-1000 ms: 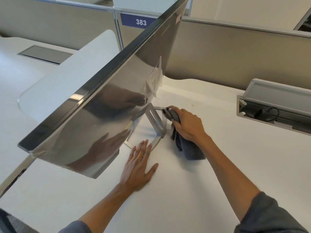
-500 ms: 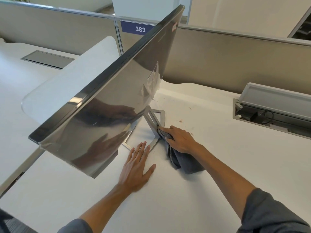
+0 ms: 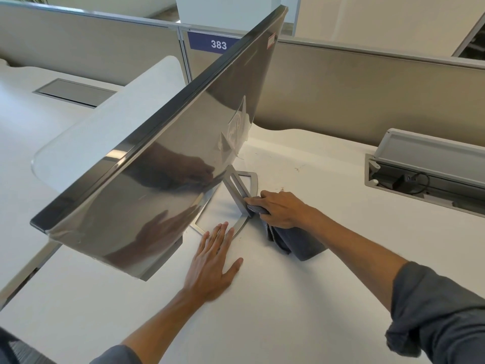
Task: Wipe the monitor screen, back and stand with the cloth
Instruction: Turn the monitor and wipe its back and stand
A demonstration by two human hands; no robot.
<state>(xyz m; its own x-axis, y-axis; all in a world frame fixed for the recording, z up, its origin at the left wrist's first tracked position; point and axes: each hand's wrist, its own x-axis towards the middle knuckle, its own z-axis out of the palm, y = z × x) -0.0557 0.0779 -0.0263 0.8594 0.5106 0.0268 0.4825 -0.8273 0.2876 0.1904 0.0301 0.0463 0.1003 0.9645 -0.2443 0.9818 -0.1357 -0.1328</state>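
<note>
We see the monitor (image 3: 162,185) standing mid-desk w/ its glossy silver back toward us, tilted, dark bezel edge along the top; the screen side faces away, so we can't see it. Peeling clear film (image 3: 237,132) hangs on the back near the stand joint, and a small red sticker (image 3: 272,41) sits at the upper corner. The metal stand (image 3: 237,189) has a slanted neck & an open frame base flat on the white desk (image 3: 301,298). The right hand (image 3: 279,208) is curled round a dark grey cloth (image 3: 296,241), pressing a fold of it against the lower neck of the stand; the rest of the cloth trails onto the desk under the wrist. The left hand (image 3: 214,264) lies flat on the desk, fingers straight & together, thumb out, fingertips just beside the base's front edge, holding nothing. Further out: an open cable tray (image 3: 425,177) w/ raised lid at right, beige partition panels (image 3: 367,95) behind, a blue "383" sign (image 3: 214,43).
</note>
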